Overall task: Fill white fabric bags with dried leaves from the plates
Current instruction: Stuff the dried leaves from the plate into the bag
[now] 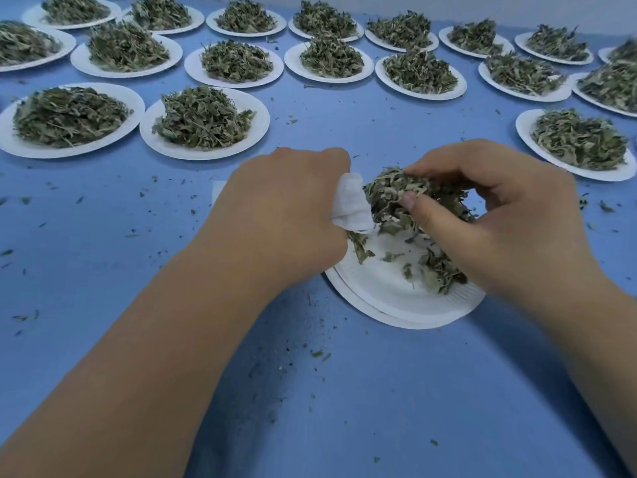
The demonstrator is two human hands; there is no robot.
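A blue surface [138, 270], strewn with leaf crumbs, is covered at its far side by heaped plates [151, 132] of dried leaves. Both forearms are stretched forward over it. The left hand [282, 215] is curled into a fist round a white fabric bag [351, 205], which bulges out on the thumb side. The right hand [499, 215] is arched, with a clump of leaves [389, 194] pinched between thumb and fingers, touching the bag. Both hands are held over the near plate [396, 305], where a few loose leaves [441, 274] lie.

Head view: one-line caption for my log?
Left hand holds a white fabric bag above a paper plate while the right hand grips a clump of dried leaves beside it.
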